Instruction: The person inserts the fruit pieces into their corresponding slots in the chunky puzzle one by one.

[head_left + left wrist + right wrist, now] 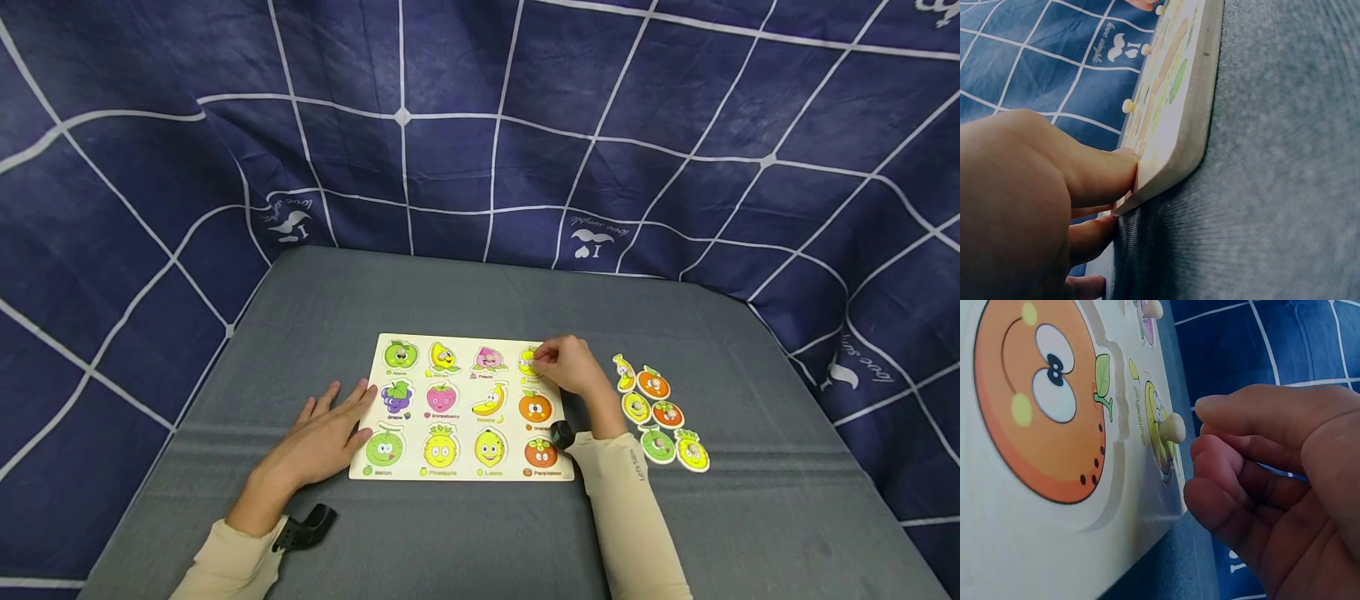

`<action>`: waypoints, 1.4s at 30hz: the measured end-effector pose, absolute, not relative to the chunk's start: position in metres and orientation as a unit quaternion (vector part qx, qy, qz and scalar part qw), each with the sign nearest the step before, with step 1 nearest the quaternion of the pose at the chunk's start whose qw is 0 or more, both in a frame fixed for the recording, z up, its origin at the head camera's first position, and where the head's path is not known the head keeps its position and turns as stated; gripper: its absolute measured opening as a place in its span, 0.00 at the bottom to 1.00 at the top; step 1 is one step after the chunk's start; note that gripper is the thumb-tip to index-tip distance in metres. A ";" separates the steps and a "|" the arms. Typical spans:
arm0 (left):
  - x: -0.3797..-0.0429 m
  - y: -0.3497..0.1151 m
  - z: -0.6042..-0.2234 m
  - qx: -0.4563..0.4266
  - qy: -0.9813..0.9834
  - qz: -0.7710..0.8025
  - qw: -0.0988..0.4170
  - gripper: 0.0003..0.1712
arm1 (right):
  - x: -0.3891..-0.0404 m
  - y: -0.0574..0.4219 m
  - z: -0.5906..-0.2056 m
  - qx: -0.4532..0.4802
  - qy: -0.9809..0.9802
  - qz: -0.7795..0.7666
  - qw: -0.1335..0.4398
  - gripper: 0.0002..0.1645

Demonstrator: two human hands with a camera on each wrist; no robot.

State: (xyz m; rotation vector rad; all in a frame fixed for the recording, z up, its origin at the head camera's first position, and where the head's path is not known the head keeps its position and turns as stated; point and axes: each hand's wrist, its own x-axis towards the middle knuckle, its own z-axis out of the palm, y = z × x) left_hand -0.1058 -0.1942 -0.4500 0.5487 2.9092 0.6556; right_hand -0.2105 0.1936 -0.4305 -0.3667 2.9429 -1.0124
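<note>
A pale wooden fruit puzzle board (465, 421) lies on the grey table, with rows of fruit pieces in it. My left hand (322, 442) rests at its left side, fingers extended along the edge. The left wrist view shows that thumb (1107, 175) against the board's corner. Over the top right corner is my right hand (572, 367). In the right wrist view its loosely bent fingers (1210, 503) hold nothing and stand just off the round knob (1173, 428) of the yellow pear piece (1159, 440). The orange piece (1041, 406) is nearby.
Several loose fruit cutouts, among them a green melon-like one (657, 446) and a pineapple one (692, 452), lie to the right of the board. Dark blue cloth (450, 158) with white lines hangs behind and beside the grey table (450, 292).
</note>
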 end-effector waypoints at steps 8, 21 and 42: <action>-0.106 -0.194 -0.449 0.179 0.958 0.216 0.061 0.35 | -0.206 0.199 -0.424 -0.101 0.933 -0.345 -0.003 0.07; -0.106 -0.193 -0.448 0.180 0.958 0.213 0.062 0.35 | -0.190 0.213 -0.416 -0.105 0.928 -0.356 -0.019 0.08; -0.106 -0.193 -0.449 0.176 0.959 0.214 0.065 0.35 | -0.123 0.257 -0.425 -0.149 0.908 -0.391 -0.018 0.04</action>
